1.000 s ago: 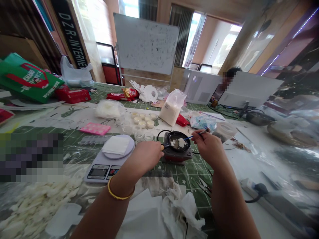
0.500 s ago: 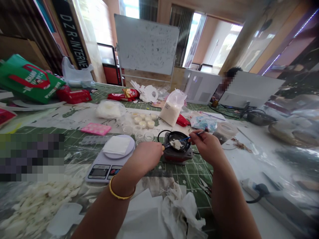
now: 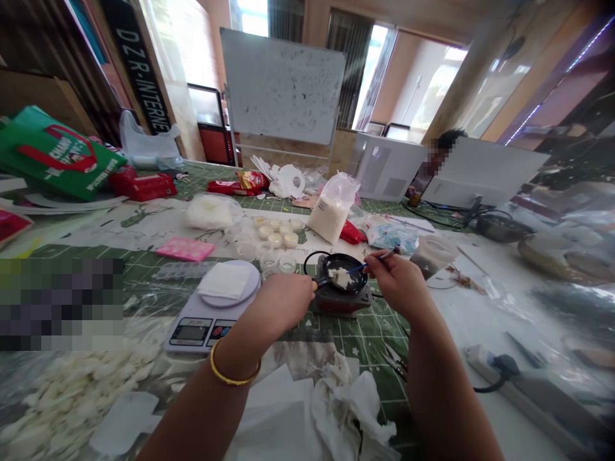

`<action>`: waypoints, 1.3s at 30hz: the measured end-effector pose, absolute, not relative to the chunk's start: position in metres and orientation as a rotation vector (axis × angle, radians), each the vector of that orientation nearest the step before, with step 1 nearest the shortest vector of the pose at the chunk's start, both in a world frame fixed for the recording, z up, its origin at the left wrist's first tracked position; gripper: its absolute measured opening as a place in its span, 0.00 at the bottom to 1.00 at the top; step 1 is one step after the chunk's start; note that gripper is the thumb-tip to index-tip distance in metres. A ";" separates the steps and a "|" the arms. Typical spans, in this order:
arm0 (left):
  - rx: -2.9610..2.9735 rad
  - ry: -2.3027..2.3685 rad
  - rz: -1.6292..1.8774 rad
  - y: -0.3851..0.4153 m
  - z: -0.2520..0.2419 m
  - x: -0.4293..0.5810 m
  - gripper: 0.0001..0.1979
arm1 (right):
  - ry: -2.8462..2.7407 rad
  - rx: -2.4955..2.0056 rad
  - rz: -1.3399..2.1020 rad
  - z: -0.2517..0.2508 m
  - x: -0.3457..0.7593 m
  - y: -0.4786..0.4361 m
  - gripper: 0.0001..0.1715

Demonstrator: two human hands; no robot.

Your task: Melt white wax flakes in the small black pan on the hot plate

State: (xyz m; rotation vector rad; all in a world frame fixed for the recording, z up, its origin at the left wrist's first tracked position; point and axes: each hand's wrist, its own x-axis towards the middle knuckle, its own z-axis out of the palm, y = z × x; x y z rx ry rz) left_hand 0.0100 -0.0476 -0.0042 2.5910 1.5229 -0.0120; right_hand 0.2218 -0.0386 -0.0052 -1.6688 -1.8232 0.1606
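Left hand (image 3: 289, 298) gripping black pan (image 3: 344, 262), dark sign (image 3: 136, 67) reading "DZR·INTERNE"

The pan (image 3: 350, 260) is black, the lumps (image 3: 340, 277) white

A pan (image 3: 342, 262) was gripped by the left hand (image 3: 291, 296), a stick (image 3: 357, 268) by the right hand (image 3: 400, 282). Scales (image 3: 207, 312) were set left.

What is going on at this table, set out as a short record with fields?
Left grip: closed around the handle of a small pan
Right grip: pinching a thin blue stick that reaches into the pan
In the pan: white lumps
Under the pan: grey and red stand
Left of the pan: scale bearing white paper
Beyond: small cups, bag
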 end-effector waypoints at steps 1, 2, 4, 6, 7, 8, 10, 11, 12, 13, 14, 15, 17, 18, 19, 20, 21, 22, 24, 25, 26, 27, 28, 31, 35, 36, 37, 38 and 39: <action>2.585 1.524 -0.016 -0.047 -0.004 0.010 0.11 | -1.834 -1.700 0.141 -0.005 0.222 -0.038 0.16; 2.577 1.529 -0.024 -0.047 -0.004 0.010 0.11 | -1.843 -1.732 0.121 -0.005 0.223 -0.038 0.17; 2.567 1.527 -0.042 -0.047 -0.005 0.011 0.12 | -1.867 -1.773 0.099 -0.004 0.223 -0.039 0.18; 2.568 1.525 -0.051 -0.046 -0.005 0.011 0.12 | -1.887 -1.756 0.105 -0.004 0.223 -0.040 0.18; 2.570 1.529 -0.050 -0.046 -0.005 0.011 0.11 | -1.887 -1.738 0.105 -0.003 0.222 -0.041 0.18; 2.574 1.529 -0.043 -0.046 -0.005 0.011 0.11 | -1.881 -1.727 0.098 -0.003 0.222 -0.042 0.17; 2.579 1.532 -0.026 -0.047 -0.005 0.011 0.11 | -1.881 -1.735 0.068 -0.003 0.221 -0.042 0.17; 2.580 1.531 -0.022 -0.047 -0.005 0.011 0.11 | -1.893 -1.750 0.055 -0.003 0.221 -0.042 0.17; 2.580 1.528 -0.020 -0.047 -0.004 0.011 0.11 | -1.907 -1.764 0.052 -0.003 0.221 -0.042 0.17; 2.579 1.527 -0.021 -0.047 -0.004 0.011 0.11 | -1.921 -1.767 0.065 -0.003 0.221 -0.042 0.17; 2.576 1.529 -0.025 -0.048 -0.004 0.011 0.11 | -1.928 -1.753 0.093 -0.003 0.221 -0.043 0.17; 2.572 1.535 -0.030 -0.048 -0.003 0.011 0.11 | -1.919 -1.726 0.125 -0.004 0.221 -0.043 0.17; 2.568 1.547 -0.030 -0.048 -0.003 0.011 0.11 | -1.872 -1.665 0.160 -0.005 0.221 -0.043 0.17; 2.567 1.554 -0.028 -0.048 -0.003 0.012 0.11 | -1.853 -1.644 0.154 -0.005 0.221 -0.042 0.17; 2.566 1.558 -0.023 -0.048 -0.003 0.012 0.11 | -1.842 -1.638 0.135 -0.006 0.221 -0.042 0.17; 2.566 1.560 -0.019 -0.047 -0.004 0.012 0.10 | -1.840 -1.645 0.107 -0.006 0.221 -0.041 0.17; 2.566 1.557 -0.016 -0.047 -0.004 0.012 0.10 | -1.849 -1.661 0.083 -0.006 0.221 -0.040 0.17; 2.567 1.549 -0.014 -0.047 -0.004 0.012 0.10 | -1.865 -1.679 0.067 -0.006 0.222 -0.039 0.17; 2.568 1.535 -0.016 -0.047 -0.004 0.011 0.10 | -1.890 -1.714 0.052 -0.006 0.224 -0.038 0.17; 2.570 1.531 -0.018 -0.047 -0.004 0.011 0.11 | -1.890 -1.727 0.047 -0.005 0.225 -0.038 0.17; 2.573 1.528 -0.021 -0.047 -0.003 0.011 0.11 | -1.879 -1.732 0.044 -0.005 0.225 -0.039 0.17; 2.577 1.530 -0.023 -0.047 -0.003 0.011 0.11 | -1.863 -1.725 0.048 -0.004 0.226 -0.039 0.17; 2.579 1.533 -0.026 -0.048 -0.003 0.011 0.11 | -1.847 -1.709 0.057 -0.004 0.226 -0.040 0.17; 2.592 1.530 -0.022 -0.048 -0.004 0.010 0.10 | -1.846 -1.667 0.088 -0.003 0.225 -0.041 0.17; 2.592 1.526 -0.021 -0.048 -0.003 0.010 0.10 | -1.855 -1.728 0.076 -0.003 0.226 -0.040 0.16; 2.587 1.533 -0.027 -0.048 -0.003 0.011 0.10 | -1.840 -1.730 0.077 -0.003 0.226 -0.040 0.16; 2.582 1.542 -0.031 -0.048 -0.003 0.011 0.10 | -1.823 -1.718 0.083 -0.003 0.227 -0.039 0.16; 2.576 1.550 -0.037 -0.048 -0.003 0.011 0.11 | -1.803 -1.697 0.085 -0.004 0.228 -0.039 0.16; 2.569 1.559 -0.041 -0.048 -0.002 0.012 0.11 | -1.785 -1.671 0.084 -0.004 0.229 -0.038 0.16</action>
